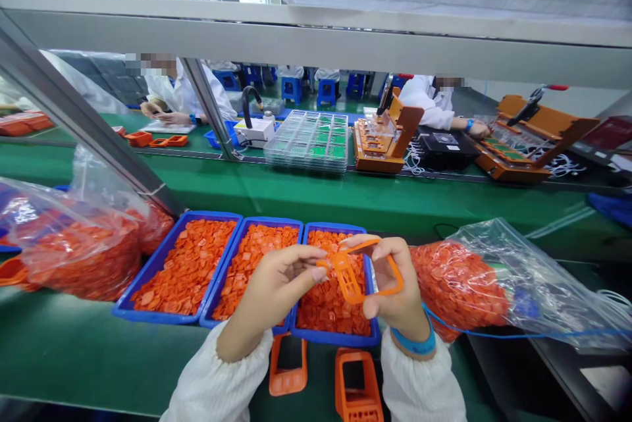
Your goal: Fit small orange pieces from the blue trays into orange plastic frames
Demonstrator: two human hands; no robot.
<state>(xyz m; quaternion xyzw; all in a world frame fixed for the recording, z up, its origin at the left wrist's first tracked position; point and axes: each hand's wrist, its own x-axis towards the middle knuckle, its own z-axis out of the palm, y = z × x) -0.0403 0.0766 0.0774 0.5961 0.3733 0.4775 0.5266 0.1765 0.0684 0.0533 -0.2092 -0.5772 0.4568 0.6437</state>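
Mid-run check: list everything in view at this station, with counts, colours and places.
orange frame: one, orange, held over the third tray by both hands
blue trays: three, blue, side by side, full of small orange parts
plastic bags: two, clear, flanking the trays, holding orange parts
loose frames: two, orange, flat at the near edge
conveyor belt: one, green, behind the trays
clear tray stack: one, clear, beyond the belt
co-workers: two, white coats, far side
left hand: one, pinch grip on the frame
right hand: one, blue wristband, gripping the frame
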